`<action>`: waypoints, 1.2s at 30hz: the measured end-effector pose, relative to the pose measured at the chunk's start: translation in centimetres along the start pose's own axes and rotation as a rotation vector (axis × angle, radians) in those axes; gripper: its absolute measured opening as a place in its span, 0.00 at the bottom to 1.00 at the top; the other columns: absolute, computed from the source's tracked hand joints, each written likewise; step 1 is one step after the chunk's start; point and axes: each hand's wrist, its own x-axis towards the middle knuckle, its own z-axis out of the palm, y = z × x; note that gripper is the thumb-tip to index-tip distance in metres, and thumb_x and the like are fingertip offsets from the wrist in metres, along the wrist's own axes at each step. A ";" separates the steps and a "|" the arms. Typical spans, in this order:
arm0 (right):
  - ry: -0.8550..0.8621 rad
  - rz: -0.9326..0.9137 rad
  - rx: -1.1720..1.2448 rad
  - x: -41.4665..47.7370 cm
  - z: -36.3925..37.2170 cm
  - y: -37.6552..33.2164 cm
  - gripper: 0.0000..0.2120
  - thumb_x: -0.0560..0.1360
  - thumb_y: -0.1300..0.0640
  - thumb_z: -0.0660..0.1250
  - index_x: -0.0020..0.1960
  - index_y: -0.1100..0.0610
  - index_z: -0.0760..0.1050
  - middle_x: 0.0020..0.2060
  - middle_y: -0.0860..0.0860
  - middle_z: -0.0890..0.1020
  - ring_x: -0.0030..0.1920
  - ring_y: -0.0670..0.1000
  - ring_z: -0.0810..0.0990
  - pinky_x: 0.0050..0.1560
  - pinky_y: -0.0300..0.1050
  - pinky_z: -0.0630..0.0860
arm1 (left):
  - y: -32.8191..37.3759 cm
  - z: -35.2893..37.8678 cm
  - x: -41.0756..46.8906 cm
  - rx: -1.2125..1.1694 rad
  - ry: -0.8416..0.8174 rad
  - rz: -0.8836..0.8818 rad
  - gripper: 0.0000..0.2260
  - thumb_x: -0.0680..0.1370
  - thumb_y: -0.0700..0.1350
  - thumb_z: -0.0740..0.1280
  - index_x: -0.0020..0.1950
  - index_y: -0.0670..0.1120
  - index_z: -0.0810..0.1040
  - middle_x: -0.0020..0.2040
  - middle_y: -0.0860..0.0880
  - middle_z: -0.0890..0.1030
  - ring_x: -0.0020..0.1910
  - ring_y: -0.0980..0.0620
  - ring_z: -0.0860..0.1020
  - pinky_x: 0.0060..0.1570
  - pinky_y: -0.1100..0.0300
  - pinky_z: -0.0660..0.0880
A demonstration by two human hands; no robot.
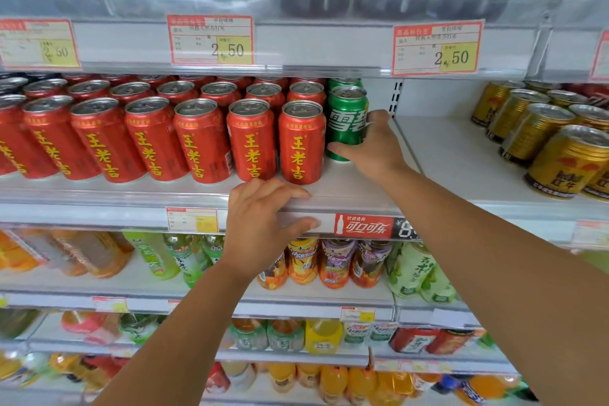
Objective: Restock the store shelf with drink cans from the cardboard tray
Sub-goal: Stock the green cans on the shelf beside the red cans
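In the head view, the right hand [372,148] grips a green can [346,119] from its right side. The can stands upright on the shelf [356,188], just beside the last red can [301,142] on its left, with a second green can [342,82] close behind. Bare shelf lies in front and to the right. The left hand [260,224] holds the shelf edge [131,204], fingers above, thumb below. The cardboard tray is not visible.

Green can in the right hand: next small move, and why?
Probably let go and draw the right hand back: the green can it grips looks upright on the shelf, beside the red cans, with a second green can behind. Left hand grips the shelf edge.
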 end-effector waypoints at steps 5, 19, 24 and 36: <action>-0.007 0.034 0.009 0.2 0.1 -0.1 0.36 0.62 0.48 0.80 0.60 0.57 0.63 0.58 0.55 0.75 0.57 0.55 0.77 0.48 0.44 0.71 | 0.0 -0.2 0.0 0.002 -0.013 0.011 0.18 0.70 0.65 0.70 0.53 0.56 0.82 0.48 0.59 0.80 0.46 0.52 0.76 0.51 0.58 0.63; 0.508 0.023 0.337 -19.0 -9.3 10.4 0.06 0.79 0.60 0.63 0.53 0.51 0.73 0.43 0.43 0.78 0.43 0.39 0.77 0.46 0.31 0.71 | 14.0 10.2 -9.4 -0.491 -0.468 0.056 0.14 0.74 0.50 0.66 0.59 0.50 0.78 0.59 0.55 0.77 0.59 0.54 0.73 0.61 0.68 0.65; 0.524 0.594 0.308 -30.6 -8.1 26.4 0.05 0.80 0.57 0.62 0.54 0.52 0.75 0.45 0.48 0.81 0.46 0.49 0.80 0.45 0.34 0.75 | 15.9 21.3 -23.5 -0.512 -1.062 -0.199 0.19 0.73 0.51 0.69 0.64 0.52 0.75 0.59 0.56 0.74 0.57 0.56 0.74 0.59 0.59 0.71; 0.128 1.498 0.030 -59.2 7.2 63.9 0.16 0.79 0.50 0.61 0.66 0.48 0.70 0.57 0.51 0.77 0.50 0.52 0.77 0.46 0.49 0.77 | 14.0 48.2 -54.8 -0.182 -1.651 -0.342 0.25 0.76 0.53 0.69 0.71 0.53 0.68 0.66 0.50 0.72 0.62 0.52 0.75 0.59 0.55 0.73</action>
